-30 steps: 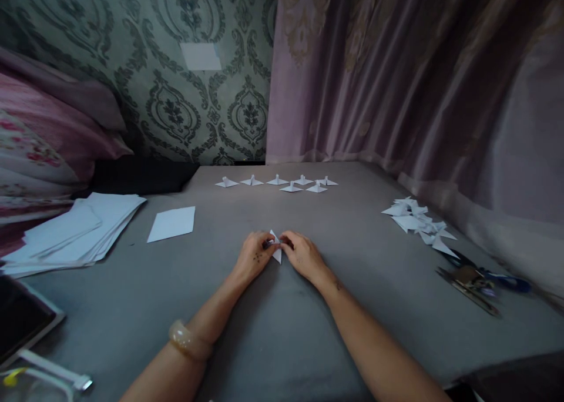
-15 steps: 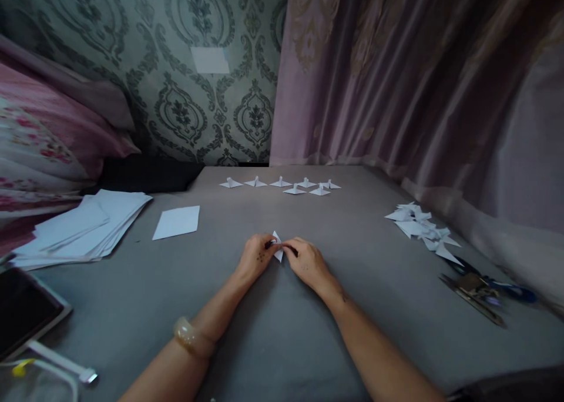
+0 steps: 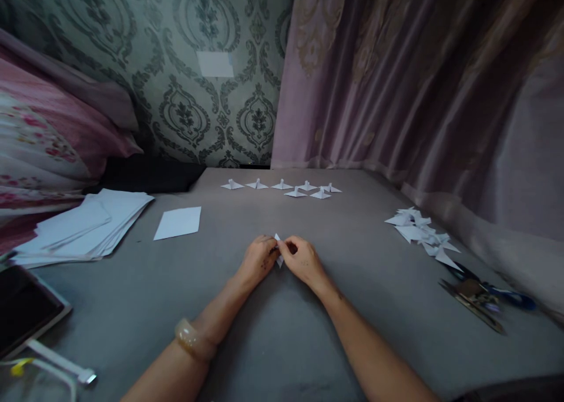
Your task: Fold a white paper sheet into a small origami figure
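A small folded white paper piece lies pinched between both my hands on the grey surface. My left hand grips its left side with bent fingers, and a pale bangle sits on that wrist. My right hand pinches the paper's right side, fingertips meeting those of the left hand. Most of the paper is hidden by my fingers; only a pointed tip and a lower corner show.
A row of several finished folded paper figures stands at the far edge. A single white sheet and a paper stack lie to the left. Paper scraps, scissors and a ruler lie right. A tablet sits near left.
My hands have closed in on the folded paper, so less of it shows. The view has shifted slightly; everything else lies as before.
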Available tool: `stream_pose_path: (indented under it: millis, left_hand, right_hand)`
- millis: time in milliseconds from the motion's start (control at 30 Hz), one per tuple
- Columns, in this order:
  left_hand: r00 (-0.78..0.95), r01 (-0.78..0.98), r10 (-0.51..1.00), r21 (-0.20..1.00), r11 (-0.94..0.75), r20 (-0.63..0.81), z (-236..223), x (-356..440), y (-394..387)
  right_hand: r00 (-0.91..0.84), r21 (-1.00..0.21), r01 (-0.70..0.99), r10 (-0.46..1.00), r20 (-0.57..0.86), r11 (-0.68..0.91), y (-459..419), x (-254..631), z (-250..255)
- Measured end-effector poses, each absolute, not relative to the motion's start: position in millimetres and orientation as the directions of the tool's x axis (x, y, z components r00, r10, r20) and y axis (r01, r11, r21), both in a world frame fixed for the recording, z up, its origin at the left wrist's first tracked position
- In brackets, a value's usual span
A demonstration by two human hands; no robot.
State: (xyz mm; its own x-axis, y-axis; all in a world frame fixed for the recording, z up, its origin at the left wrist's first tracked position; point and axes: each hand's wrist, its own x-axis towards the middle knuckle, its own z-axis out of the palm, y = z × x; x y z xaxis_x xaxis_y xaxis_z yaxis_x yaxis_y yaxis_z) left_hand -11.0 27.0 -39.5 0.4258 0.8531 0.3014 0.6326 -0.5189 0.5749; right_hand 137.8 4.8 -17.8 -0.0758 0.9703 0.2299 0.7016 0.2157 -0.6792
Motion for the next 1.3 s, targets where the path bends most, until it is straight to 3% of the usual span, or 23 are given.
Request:
stream_pose_path:
  millis: [433,733,967,1300]
  left_hand:
    - [0.489,0.560,0.815,0.604,-0.566,0.311,-28.9,-11.4,22.5]
    - [0.432,0.569,0.853,0.645,-0.510,0.294,-27.2,-11.0,20.9]
    - [0.388,0.588,0.885,0.670,-0.453,0.258,-29.3,-11.1,22.1]
    - [0.392,0.587,0.883,0.669,-0.455,0.257,-26.0,-9.8,21.9]
  right_hand:
    - [0.023,-0.736,0.673,0.993,0.119,0.073,4.6,141.3,-9.5]
    - [0.049,-0.883,0.456,0.994,-0.101,-0.112,14.5,144.8,-13.3]
    - [0.018,-0.905,0.273,0.942,-0.334,-0.326,15.3,145.5,-12.4]
    - [-0.009,-0.895,0.223,0.917,-0.398,-0.386,18.7,150.2,-14.3]
